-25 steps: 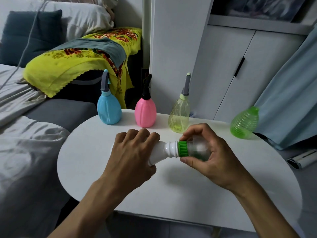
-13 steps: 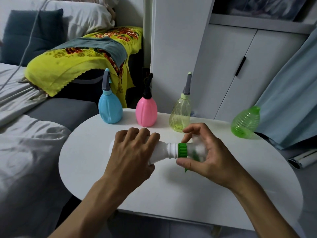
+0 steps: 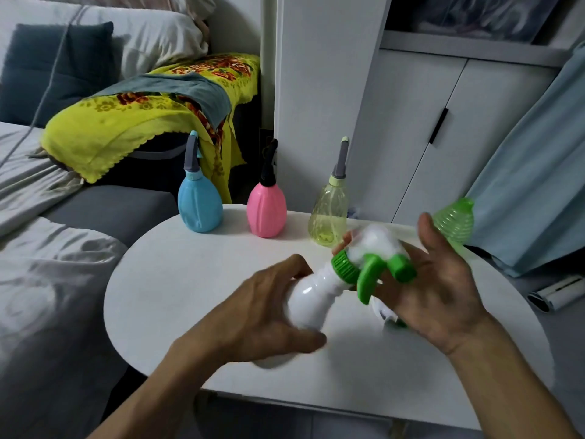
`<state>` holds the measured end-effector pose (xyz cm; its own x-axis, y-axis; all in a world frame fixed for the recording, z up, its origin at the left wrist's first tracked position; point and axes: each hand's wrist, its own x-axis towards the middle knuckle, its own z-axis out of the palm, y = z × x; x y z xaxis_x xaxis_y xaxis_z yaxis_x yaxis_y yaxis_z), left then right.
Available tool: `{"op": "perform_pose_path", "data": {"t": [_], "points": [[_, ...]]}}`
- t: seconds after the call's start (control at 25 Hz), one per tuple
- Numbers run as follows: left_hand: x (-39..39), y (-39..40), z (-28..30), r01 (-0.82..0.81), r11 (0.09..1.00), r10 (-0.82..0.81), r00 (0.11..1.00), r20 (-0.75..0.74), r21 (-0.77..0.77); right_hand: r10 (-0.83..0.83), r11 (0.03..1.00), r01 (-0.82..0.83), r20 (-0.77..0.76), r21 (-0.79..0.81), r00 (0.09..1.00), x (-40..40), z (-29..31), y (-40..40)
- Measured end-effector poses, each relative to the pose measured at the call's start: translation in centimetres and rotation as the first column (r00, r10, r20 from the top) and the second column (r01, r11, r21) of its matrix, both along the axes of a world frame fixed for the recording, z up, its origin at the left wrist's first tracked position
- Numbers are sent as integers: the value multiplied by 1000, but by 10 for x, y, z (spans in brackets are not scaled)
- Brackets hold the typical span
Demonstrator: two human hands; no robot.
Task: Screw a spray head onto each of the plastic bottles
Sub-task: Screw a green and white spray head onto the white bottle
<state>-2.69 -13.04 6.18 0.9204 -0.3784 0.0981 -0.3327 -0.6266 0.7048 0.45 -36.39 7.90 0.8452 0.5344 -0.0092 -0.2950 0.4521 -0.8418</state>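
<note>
1. Left hand lay nearest, fingers and thumb curled round the body of the white bottle, gripping it above the white bench. The bottle was tilted, neck pointing up and to the right.
2. Spray head sat on the bottle's neck: green ribbed collar, green trigger hanging down, green nozzle to the right, a white blurred body above.
3. Right hand was spread wide, palm turned toward the spray head, fingers mostly straight, thumb raised. The fingers lay behind and under the head; motion blur hid whether they touched it, and no grip showed.
4. Farther back on the bench stood three bottles upright in a row, each with a spray head on: blue bottle, pink bottle, pale yellow bottle.
5. Green ribbed bottle showed beyond the right thumb at the bench's far right edge, tilted, with no spray head on it.
6. Behind, a yellow flowered cloth draped furniture beside a bed.
</note>
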Motion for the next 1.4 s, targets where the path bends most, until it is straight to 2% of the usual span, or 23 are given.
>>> {"op": "perform_pose_path", "data": {"t": [0.04, 0.12, 0.2, 0.24, 0.28, 0.36, 0.44, 0.52, 0.6, 0.68, 0.76, 0.84, 0.96, 1.12, 1.28, 1.4], "points": [[0, -3, 2, 71, 992, -81, 992, -97, -107, 87, 985, -80, -34, 156, 996, -3, 0, 2], [-1, -8, 4, 188, 905, -301, 916, -264, -380, 168, 939, -169, 28, 301, 985, -6, -6, 12], [-2, -10, 5, 159, 737, -526, 746, -408, -657, 115, 935, -140, 94, 325, 989, -9, -12, 21], [-2, -9, 3, 125, 668, -609, 658, -443, -733, 59, 950, -92, 119, 297, 991, -10, -14, 24], [-2, -8, 1, 99, 634, -649, 609, -457, -767, -7, 965, -28, 132, 262, 991, -10, -15, 26], [0, -8, -3, 68, 646, -619, 630, -470, -760, -137, 974, 110, 128, 198, 982, -7, -15, 30], [3, -11, -6, 41, 711, -508, 721, -472, -702, -245, 966, 229, 144, 117, 959, -4, -16, 34], [6, -15, -7, 10, 792, -358, 818, -450, -611, -344, 938, 345, 199, 32, 918, -2, -18, 37], [6, -21, -6, -62, 879, -138, 916, -376, -474, -441, 881, 469, 259, -57, 860, -1, -22, 38], [3, -26, -7, -126, 923, 24, 962, -272, -364, -487, 852, 516, 225, -89, 844, -1, -23, 37], [-3, -31, -8, -89, 938, 7, 971, -238, -336, -393, 915, 397, 75, -65, 917, -1, -21, 37], [-7, -34, -9, -18, 942, -89, 949, -302, -334, -226, 974, 223, -81, -46, 971, -3, -18, 38], [-9, -34, -7, 11, 942, -171, 876, -450, -335, -111, 986, 90, -145, -143, 983, -9, -20, 36], [-7, -31, 4, 43, 928, -239, 831, -503, -370, -97, 995, 99, -132, 6, 986, -15, -15, 38], [-9, -39, 5, 55, 971, -128, 940, -317, -231, -257, 964, 248, -101, -93, 961, -14, -8, 44], [-11, -46, 1, 25, 971, -91, 958, -274, -236, -340, 938, 330, -88, -109, 937, -14, -4, 49]]}}
